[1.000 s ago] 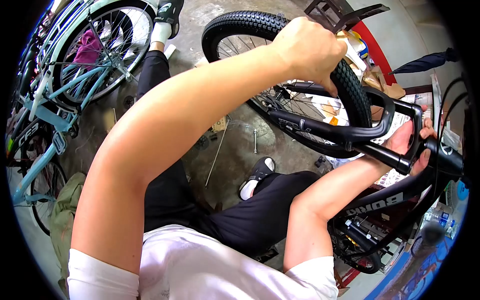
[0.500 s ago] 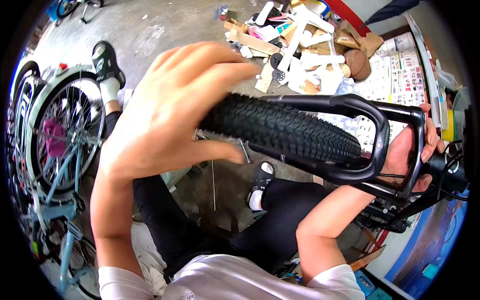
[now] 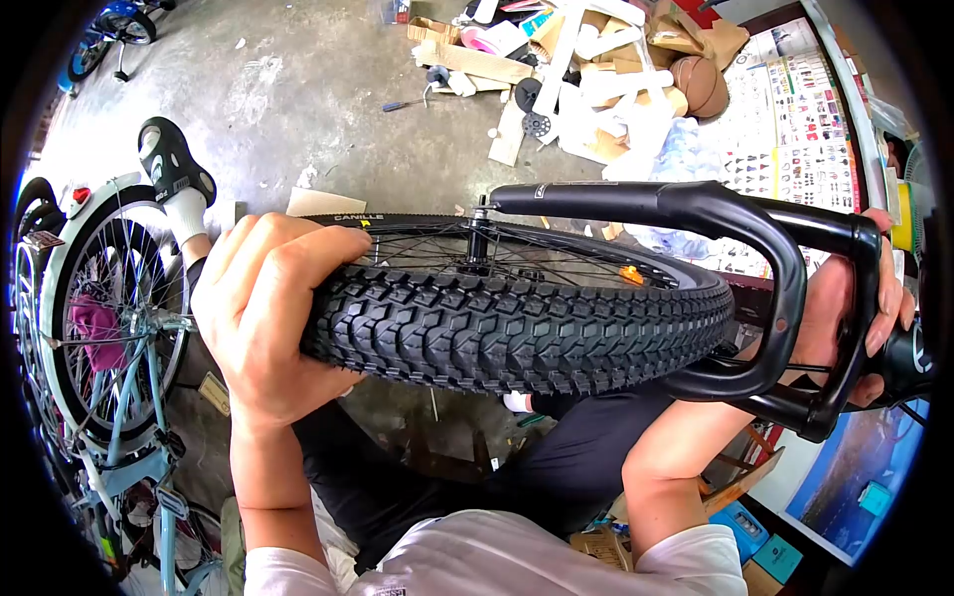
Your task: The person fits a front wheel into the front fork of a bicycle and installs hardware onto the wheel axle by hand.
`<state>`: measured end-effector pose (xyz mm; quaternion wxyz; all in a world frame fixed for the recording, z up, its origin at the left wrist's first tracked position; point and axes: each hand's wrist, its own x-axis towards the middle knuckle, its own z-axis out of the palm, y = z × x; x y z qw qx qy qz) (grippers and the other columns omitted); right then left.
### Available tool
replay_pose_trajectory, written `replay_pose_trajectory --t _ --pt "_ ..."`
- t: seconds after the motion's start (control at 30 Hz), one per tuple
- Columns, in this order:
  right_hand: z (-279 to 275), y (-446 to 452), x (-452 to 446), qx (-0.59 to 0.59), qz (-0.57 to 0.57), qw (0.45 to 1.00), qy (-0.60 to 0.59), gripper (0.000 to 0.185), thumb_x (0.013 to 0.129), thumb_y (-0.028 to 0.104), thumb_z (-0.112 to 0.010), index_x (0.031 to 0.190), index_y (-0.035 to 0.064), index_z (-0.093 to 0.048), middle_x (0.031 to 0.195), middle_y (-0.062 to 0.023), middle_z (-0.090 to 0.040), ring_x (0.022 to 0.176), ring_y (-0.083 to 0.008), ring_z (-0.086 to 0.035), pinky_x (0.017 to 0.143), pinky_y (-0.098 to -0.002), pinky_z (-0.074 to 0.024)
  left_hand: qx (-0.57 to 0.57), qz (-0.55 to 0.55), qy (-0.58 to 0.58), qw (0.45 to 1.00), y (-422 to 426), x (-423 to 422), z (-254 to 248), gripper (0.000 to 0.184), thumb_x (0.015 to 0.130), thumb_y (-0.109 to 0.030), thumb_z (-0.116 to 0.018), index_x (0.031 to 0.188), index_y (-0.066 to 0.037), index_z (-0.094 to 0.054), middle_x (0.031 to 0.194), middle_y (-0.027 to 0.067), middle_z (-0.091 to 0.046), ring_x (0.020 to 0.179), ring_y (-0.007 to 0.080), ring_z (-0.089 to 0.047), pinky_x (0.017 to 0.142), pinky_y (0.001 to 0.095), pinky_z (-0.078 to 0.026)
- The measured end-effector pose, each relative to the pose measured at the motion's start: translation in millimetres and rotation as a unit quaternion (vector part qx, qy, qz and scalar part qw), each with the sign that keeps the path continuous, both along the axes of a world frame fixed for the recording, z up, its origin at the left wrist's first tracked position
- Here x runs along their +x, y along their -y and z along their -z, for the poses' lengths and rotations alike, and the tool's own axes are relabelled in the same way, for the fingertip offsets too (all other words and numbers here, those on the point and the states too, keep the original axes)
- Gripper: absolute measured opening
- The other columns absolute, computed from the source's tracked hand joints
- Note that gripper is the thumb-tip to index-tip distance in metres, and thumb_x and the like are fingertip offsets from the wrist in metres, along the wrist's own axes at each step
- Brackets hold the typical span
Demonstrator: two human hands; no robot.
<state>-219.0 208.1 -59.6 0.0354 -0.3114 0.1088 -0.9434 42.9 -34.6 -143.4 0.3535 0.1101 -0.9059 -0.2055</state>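
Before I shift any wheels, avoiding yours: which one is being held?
The centre wheel, nearest the black fork: it alone is gripped, by the left hand.

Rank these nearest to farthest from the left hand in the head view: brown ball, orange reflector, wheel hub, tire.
1. Tire, held in the left hand
2. Wheel hub, to its right
3. Orange reflector, farther right
4. Brown ball, far upper right

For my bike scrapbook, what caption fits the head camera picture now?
Left hand gripping a knobbly bicycle tire, right hand holding the black fork.
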Motion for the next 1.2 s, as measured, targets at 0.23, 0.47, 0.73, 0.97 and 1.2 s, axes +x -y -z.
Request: replay_pose_trajectory --t 0.23,0.47,0.73,0.97,1.2 --pt "-1 1 -5 0.023 -0.011 1.0 -0.007 0.052 0.046 0.027 -0.064 0.094 0.0084 -0.053 0.059 -0.0002 -0.05 0.067 -0.0199 -0.051 0.119 -0.0465 -0.0138 -0.016 0.014 0.01 1.0 8 -6 -2 0.051 0.048 -0.027 -0.083 0.093 -0.01 -0.064 0.079 0.0053 -0.061 0.07 0.028 -0.06 0.064 0.0365 -0.047" --pt "7 -12 -33 0.127 0.023 0.99 -0.063 0.055 0.049 0.021 -0.072 0.099 0.0048 -0.056 0.071 -0.0026 -0.048 0.082 -0.0201 -0.05 0.123 -0.052 -0.0125 -0.046 -0.005 -0.001 0.999 25 -37 -6 0.053 0.056 -0.035 -0.09 0.096 -0.01 -0.064 0.083 0.007 -0.065 0.077 0.0285 -0.066 0.071 0.0365 -0.052" --pt "9 -17 -24 0.104 -0.064 0.989 -0.08 0.055 0.054 0.015 -0.074 0.102 0.0025 -0.051 0.079 -0.0085 -0.046 0.093 -0.0284 -0.05 0.121 -0.0544 -0.014 -0.065 -0.005 -0.007 0.998 33 -28 0 0.057 0.061 -0.046 -0.088 0.099 -0.011 -0.064 0.084 0.0073 -0.066 0.082 0.0299 -0.067 0.075 0.0393 -0.053" --pt "8 -19 -46 0.15 -0.077 0.983 -0.079 0.03 0.071 0.01 -0.067 0.097 -0.0035 -0.06 0.088 -0.0159 -0.058 0.1 -0.0294 -0.051 0.114 -0.0469 -0.0282 -0.01 0.022 0.063 0.998 69 -32 -12 0.06 0.063 -0.044 -0.085 0.102 -0.007 -0.06 0.096 0.0153 -0.065 0.099 0.0357 -0.061 0.089 0.0469 -0.046" --pt "12 -9 -24 0.248 -0.009 0.954 -0.17 0.03 0.088 0.02 -0.057 0.112 0.0012 -0.058 0.105 -0.012 -0.064 0.118 -0.0291 -0.052 0.12 -0.0495 -0.0203 -0.101 -0.096 0.077 0.987 78 -21 -13 0.077 0.064 -0.066 -0.078 0.106 -0.004 -0.059 0.106 0.0157 -0.064 0.11 0.035 -0.056 0.096 0.0466 -0.041"
